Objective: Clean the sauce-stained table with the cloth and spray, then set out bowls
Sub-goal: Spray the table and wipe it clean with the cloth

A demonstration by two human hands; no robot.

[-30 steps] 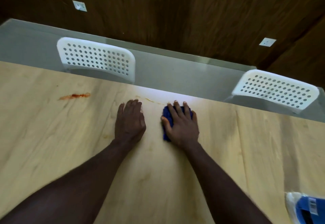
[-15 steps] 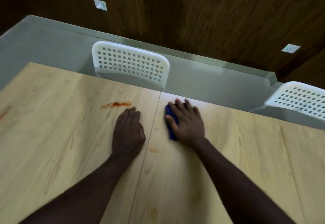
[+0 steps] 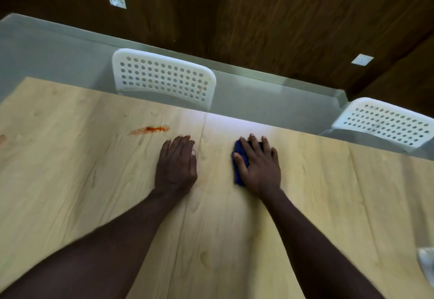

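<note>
My right hand (image 3: 259, 166) lies palm-down on the blue cloth (image 3: 240, 157), fingers spread and pressing it flat against the light wood table (image 3: 70, 193). The cloth is not gripped in a fist; it is pinned under the palm and fingers, with its left edge showing beyond my thumb and a little showing between the fingers. It sits toward the far edge of the table, right of centre.

My left hand (image 3: 176, 166) rests flat on the table just left of a seam (image 3: 187, 204) between two tabletop panels. Its fingers are extended and close together, holding nothing. The two hands are apart, with bare wood and the seam between them.

An orange-red sauce smear (image 3: 150, 129) lies on the table, left of and slightly farther than my left fingertips, not touching them. A second, fainter reddish mark (image 3: 2, 139) shows at the far left edge of the view, cut off by the frame.

Beyond the far table edge stand two white perforated chair backs: one (image 3: 164, 79) opposite the sauce smear and left hand, another (image 3: 385, 123) at the far right. Behind them run a grey floor (image 3: 47, 56) and a dark wood-panelled wall (image 3: 234, 12).

At the near right edge of the view a pale object (image 3: 427, 263) is partly visible; I cannot tell what it is.
</note>
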